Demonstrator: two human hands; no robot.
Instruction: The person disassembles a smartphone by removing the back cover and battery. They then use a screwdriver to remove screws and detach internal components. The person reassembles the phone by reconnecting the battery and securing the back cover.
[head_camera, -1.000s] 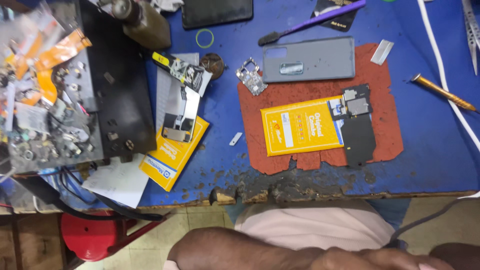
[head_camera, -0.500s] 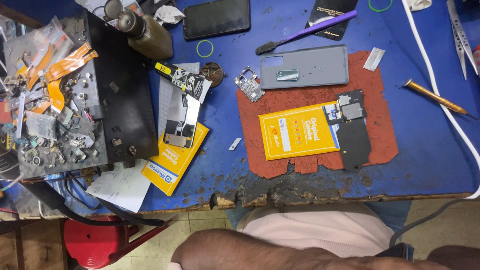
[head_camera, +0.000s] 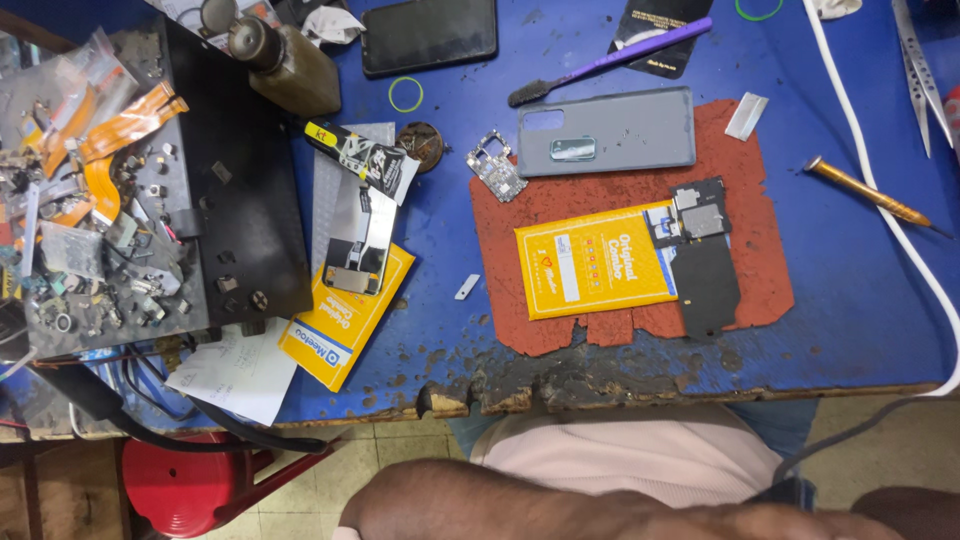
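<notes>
- Head view: the blue table (head_camera: 860, 330) fills the upper part of the frame; its near edge is chipped and blackened in the middle, just above the person's lap.
- A forearm (head_camera: 560, 505) lies across the bottom of the frame, below the table edge and well apart from everything on top. No hand or fingers show, so whether either hand is loose, clenched or holding something cannot be told.
- Nearest the forearm, across the table edge, is the red mat (head_camera: 760, 270). On it lie a yellow battery (head_camera: 595, 262), a black inner plate (head_camera: 708, 268) touching the battery's right end, and a grey phone back cover (head_camera: 610, 132) half on the mat's top edge.
- A small circuit board (head_camera: 496, 166) sits just beside the cover's left end.
- Open blue surface lies right of the mat, crossed only by a gold-handled screwdriver (head_camera: 866, 190) and a white cable (head_camera: 880, 200) running to the table's right edge.
- The left is crowded: a black tray (head_camera: 245, 215) with screws, a heap of small parts (head_camera: 80, 200), a brown bottle (head_camera: 285, 62) and a yellow packet (head_camera: 345, 318).
- Along the far edge are a dark phone (head_camera: 430, 33) and a purple brush (head_camera: 610, 62).
- A red stool (head_camera: 180, 490) stands under the table's left corner.
</notes>
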